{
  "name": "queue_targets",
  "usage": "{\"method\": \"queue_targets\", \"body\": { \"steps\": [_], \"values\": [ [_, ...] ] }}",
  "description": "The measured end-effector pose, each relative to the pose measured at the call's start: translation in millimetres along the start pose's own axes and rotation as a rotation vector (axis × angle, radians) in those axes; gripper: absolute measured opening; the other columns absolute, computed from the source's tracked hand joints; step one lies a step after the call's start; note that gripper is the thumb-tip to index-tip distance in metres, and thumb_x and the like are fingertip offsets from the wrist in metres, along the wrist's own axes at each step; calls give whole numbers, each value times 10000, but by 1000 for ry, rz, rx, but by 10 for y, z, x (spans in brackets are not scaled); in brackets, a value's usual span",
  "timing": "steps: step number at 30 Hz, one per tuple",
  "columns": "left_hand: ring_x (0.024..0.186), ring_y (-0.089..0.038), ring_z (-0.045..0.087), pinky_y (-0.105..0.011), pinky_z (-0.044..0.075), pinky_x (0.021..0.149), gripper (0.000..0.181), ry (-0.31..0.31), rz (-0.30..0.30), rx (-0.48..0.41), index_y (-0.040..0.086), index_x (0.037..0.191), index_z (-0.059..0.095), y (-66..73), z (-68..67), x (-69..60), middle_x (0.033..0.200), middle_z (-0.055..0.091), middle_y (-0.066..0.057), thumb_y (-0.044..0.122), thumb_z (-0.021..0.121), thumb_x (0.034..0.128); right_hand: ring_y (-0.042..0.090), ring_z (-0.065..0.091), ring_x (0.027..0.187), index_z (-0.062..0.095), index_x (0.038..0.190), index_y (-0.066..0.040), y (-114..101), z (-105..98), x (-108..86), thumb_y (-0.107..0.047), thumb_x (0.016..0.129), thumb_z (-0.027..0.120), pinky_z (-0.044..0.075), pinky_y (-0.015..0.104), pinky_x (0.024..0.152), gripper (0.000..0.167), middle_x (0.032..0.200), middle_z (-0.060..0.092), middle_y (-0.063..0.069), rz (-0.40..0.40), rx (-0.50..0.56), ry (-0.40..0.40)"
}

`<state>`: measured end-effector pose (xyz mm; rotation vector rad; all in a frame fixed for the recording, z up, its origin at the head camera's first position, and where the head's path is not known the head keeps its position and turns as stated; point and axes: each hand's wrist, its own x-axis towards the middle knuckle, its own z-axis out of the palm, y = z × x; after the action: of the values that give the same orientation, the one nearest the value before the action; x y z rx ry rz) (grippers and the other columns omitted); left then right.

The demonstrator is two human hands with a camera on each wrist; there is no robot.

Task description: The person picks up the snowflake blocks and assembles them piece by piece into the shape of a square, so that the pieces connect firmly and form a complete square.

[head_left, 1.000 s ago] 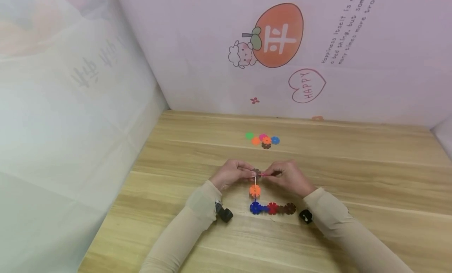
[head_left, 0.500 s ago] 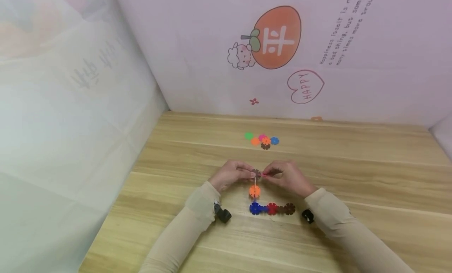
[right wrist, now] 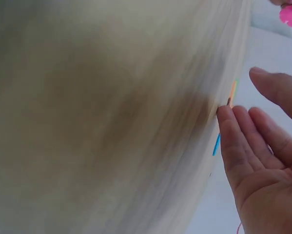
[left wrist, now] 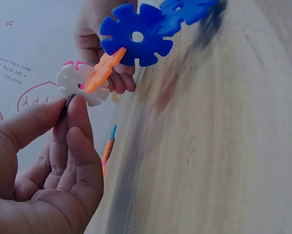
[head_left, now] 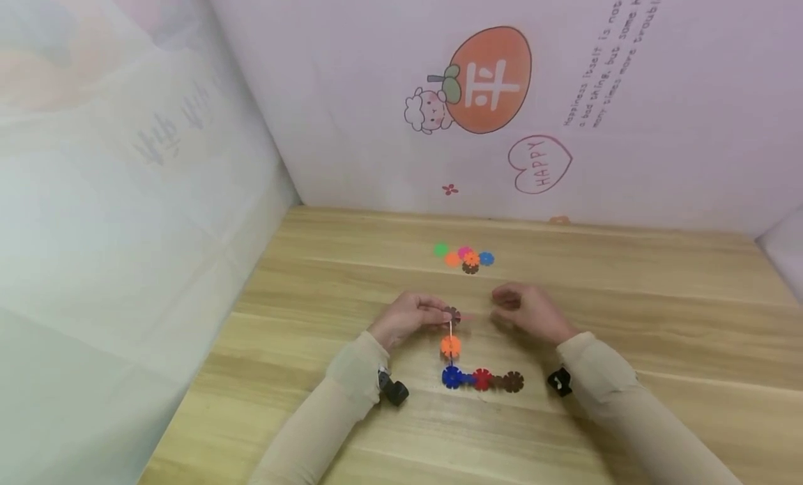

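My left hand (head_left: 404,320) pinches a dark brown notched snowflake disc (head_left: 455,314) between thumb and fingers. Out to its right sticks a pink disc (right wrist: 290,16), seen edge-on in the head view. Below the brown disc a white disc (left wrist: 68,83) links to an orange disc (head_left: 450,346), then to a blue disc (head_left: 452,378) at the corner of the chain. From there the chain runs right through a red disc (head_left: 482,380) to a brown disc (head_left: 513,382). Apart from the pink disc, my right hand (head_left: 532,313) is held with loosely bent fingers and nothing in it.
Behind the hands lies a small cluster of loose discs: green (head_left: 441,249), orange (head_left: 452,260), blue (head_left: 486,258), brown (head_left: 470,268) and others. They rest on a wooden table (head_left: 339,262). A printed white curtain (head_left: 351,122) stands along the back and left.
My right hand has let go of the pink disc and moved off to the right. The pink disc stays on the brown one, which my left hand still pinches.
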<state>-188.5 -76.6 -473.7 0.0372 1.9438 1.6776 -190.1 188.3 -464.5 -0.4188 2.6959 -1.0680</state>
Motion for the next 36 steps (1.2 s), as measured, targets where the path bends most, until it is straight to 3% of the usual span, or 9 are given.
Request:
{"method": "queue_targets", "body": {
  "steps": [14,23,28,36],
  "values": [
    [840,-147,713,-292,599,837,233,-16,-10,-94,44,1081,714,-40,38,30,989,752,-93,58,735,849,425,581,1186,536,1308,90,68,-150,379,-153,913,703,478,539,1038,493,1286,601,288,108,-37,83],
    [863,-148,716,-290,596,844,250,-14,-14,-68,64,1099,712,-35,22,9,1000,752,-77,92,744,852,441,551,1205,505,1339,97,85,-177,630,-162,932,673,457,554,1054,511,1310,572,302,151,-53,94],
    [872,-155,712,-292,594,849,266,-1,-8,-37,60,1114,706,-8,31,23,1007,751,-86,104,748,855,452,572,1168,526,1313,118,145,-216,781,-158,906,694,481,556,1020,520,1264,597,318,138,-115,114],
    [858,-153,715,-289,597,840,246,13,-16,-62,54,1095,709,-15,-11,26,998,752,-90,80,745,852,439,612,1120,587,1255,102,75,-149,958,-165,892,697,495,541,1003,464,1207,646,296,104,-229,128]
  ]
}}
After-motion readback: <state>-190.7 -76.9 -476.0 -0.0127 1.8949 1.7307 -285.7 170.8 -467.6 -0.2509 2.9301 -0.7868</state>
